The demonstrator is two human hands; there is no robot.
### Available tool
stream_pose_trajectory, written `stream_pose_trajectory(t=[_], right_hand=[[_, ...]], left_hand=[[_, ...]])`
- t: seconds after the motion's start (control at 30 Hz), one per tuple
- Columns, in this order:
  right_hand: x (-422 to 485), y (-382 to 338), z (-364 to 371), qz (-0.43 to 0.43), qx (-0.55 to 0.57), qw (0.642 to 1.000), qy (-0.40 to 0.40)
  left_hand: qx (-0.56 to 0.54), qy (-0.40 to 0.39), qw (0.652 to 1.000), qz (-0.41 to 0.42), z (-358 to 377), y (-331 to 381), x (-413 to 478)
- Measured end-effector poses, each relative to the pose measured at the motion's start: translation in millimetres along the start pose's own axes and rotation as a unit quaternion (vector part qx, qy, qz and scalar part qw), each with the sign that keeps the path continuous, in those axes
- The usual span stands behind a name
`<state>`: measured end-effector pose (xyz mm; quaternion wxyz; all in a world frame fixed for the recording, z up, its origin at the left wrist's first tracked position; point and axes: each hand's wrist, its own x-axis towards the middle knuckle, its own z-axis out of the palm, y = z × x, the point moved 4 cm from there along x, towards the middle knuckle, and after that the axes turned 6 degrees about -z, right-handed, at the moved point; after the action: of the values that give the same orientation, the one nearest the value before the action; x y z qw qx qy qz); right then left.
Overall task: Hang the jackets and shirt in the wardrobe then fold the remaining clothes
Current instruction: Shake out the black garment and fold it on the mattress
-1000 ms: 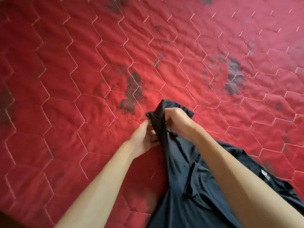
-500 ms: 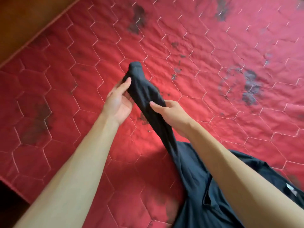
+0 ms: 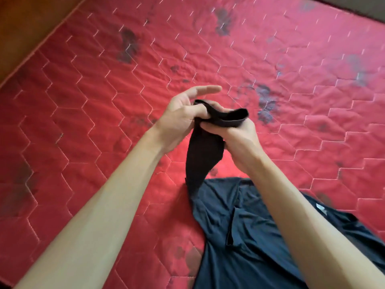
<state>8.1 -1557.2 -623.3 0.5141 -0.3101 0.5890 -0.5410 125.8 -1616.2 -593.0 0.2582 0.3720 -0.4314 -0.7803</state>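
Sleeve [image 3: 203, 155] of dark shirt [image 3: 250, 236], pinched by left hand [image 3: 181, 119], clutched in right hand [image 3: 241, 140], above red quilted mattress [image 3: 83, 101].

Bed surface: red quilted mattress [image 3: 83, 105] with pale stitching in a hexagon pattern, fabric lightly wrinkled; dark grey-black stains [image 3: 128, 46] scattered, heaviest toward the far edge. Beyond the far-left corner: brown wooden surface [image 3: 31, 21], floor or frame not distinguishable; dark strip [image 3: 368, 8] past the far-right corner. Light stronger toward the far-right corner, where the red washes to pink.
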Motion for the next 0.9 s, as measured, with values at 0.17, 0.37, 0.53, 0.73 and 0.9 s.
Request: stream_pose_trajectory(t=[0.17,0.37,0.53,0.73,0.9], right_hand=[[-73,3,-152,-0.006,0.036,0.972,0.23],[-202,35,-310,0.005,0.12,0.909,0.399],[-278,84,-396,0.021,0.118,0.872,0.475],[-330,176,-449,0.134,-0.002,0.858,0.497],[-340,184,-460,0.144,-0.087,0.873,0.457]], left_hand=[[0.134,0.024,0.989,-0.058,62,-60,16],[0.345,0.096,0.927,-0.11,75,-188,-5],[0.431,0.158,0.866,-0.196,69,-263,-51],[0.453,0.185,0.837,-0.244,86,-304,-97],[0.535,0.197,0.79,-0.224,94,-317,-112]])
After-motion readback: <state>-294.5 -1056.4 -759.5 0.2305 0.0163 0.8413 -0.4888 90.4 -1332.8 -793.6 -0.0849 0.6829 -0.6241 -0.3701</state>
